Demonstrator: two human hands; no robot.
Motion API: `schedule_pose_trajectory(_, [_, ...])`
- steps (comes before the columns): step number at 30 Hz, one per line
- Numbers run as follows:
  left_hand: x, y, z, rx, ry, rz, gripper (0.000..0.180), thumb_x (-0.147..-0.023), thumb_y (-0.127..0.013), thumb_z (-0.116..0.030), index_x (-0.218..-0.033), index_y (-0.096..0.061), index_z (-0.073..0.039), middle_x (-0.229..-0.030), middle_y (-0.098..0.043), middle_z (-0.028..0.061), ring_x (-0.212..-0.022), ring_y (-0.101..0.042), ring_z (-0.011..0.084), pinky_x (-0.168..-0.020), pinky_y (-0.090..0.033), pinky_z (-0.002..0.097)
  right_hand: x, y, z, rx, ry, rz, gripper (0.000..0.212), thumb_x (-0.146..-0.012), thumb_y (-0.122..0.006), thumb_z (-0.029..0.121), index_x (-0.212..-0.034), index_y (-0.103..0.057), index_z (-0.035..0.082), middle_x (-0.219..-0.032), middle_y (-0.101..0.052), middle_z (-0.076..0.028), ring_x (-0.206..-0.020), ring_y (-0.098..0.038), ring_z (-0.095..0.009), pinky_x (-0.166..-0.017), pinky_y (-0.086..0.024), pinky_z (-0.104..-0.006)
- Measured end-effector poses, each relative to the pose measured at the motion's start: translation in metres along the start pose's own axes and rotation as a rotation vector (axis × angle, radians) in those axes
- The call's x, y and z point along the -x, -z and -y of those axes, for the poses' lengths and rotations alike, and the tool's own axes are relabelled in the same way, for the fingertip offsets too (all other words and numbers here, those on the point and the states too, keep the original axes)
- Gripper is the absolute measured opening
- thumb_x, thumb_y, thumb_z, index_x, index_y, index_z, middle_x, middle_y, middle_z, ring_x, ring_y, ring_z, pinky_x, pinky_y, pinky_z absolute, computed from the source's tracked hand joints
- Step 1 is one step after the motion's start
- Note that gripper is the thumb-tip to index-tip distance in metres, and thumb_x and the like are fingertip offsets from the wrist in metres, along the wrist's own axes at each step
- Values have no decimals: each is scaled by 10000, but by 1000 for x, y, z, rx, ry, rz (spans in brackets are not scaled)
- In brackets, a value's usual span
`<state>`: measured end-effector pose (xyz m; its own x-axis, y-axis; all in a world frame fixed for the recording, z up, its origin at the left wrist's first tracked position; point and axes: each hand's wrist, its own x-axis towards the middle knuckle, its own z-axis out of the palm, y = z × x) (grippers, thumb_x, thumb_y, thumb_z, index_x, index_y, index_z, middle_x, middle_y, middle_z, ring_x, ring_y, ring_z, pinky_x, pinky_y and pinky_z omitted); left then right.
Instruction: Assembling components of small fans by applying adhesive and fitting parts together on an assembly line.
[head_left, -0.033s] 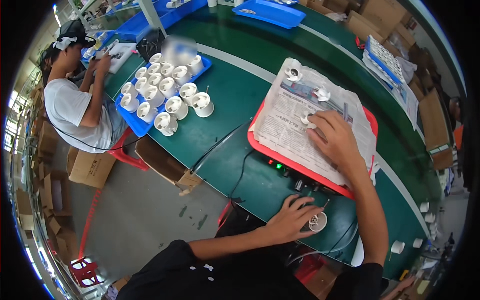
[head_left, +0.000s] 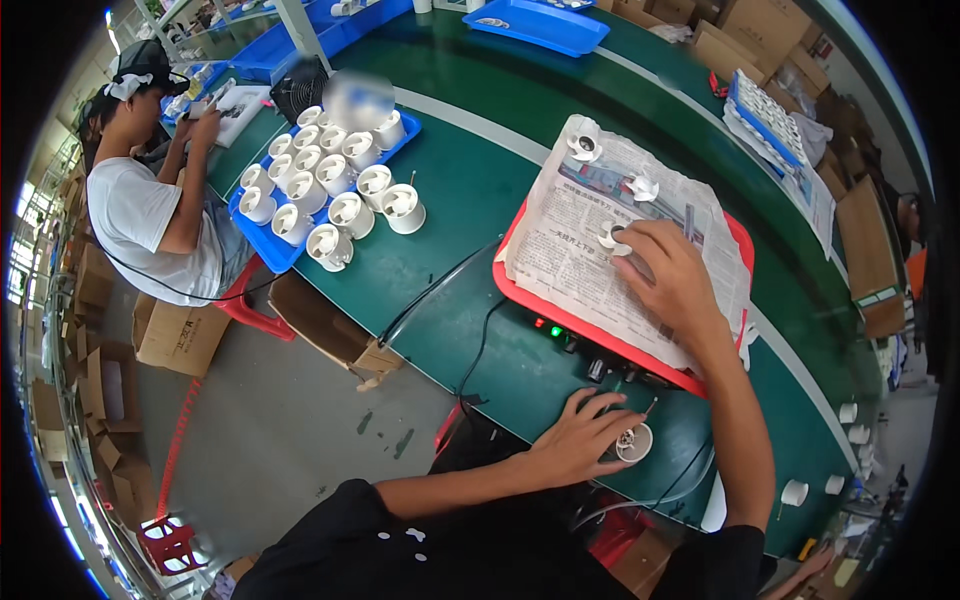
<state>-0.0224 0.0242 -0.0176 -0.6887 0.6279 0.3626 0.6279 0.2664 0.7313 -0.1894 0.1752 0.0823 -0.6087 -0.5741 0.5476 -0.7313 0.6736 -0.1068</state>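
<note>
Pinching a white propeller [head_left: 607,241], the right hand [head_left: 665,270] had barely moved — the left hand [head_left: 583,438] gripped a white cup [head_left: 640,451].

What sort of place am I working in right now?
Most likely a small assembly workshop or factory floor: a blue rectangular plastic tray crowded with round white plastic-looking cups, a seated co-worker in a white T-shirt, and brown cardboard boxes around the benches.
</note>
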Motion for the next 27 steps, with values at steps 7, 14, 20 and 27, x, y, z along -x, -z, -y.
schedule_pose_trajectory(7, [4,-1,-1,-6,17,4,641,-781,-773,-346,-1320,-533,-96,-1251,-578,68,-1282,-431,264,-1081,-289,519,11,13,-1,94,84,87,193,-767,-687,67,-958,-661,63,-873,-576,-69,-820,-580,-245,-708,-488,-367])
schedule_pose_trajectory(14, [5,-1,-5,-8,23,20,638,-785,-772,-336,-1323,-527,-95,-1263,-577,69,-1287,-430,271,-1086,-283,517,8,19,5,256,209,206,195,-765,-612,77,-956,-650,75,-862,-551,-55,-856,-572,-215,-715,-478,-343])
schedule_pose_trajectory(20, [4,-3,-6,12,14,21,657,-778,-775,-343,-1326,-523,-81,-1291,-562,73,-1281,-441,279,-1093,-278,505,5,3,-3,293,216,105,168,-748,-602,70,-912,-623,38,-857,-552,-62,-853,-573,-222,-738,-479,-329])
schedule_pose_trajectory(27, [3,11,2,-3,58,22,646,-780,-753,-327,-1330,-526,-75,-1291,-573,74,-1289,-424,272,-1086,-272,512,48,70,80,-387,-620,-218,86,-829,-707,2,-891,-648,-5,-846,-665,-68,-768,-640,-162,-687,-491,-273])
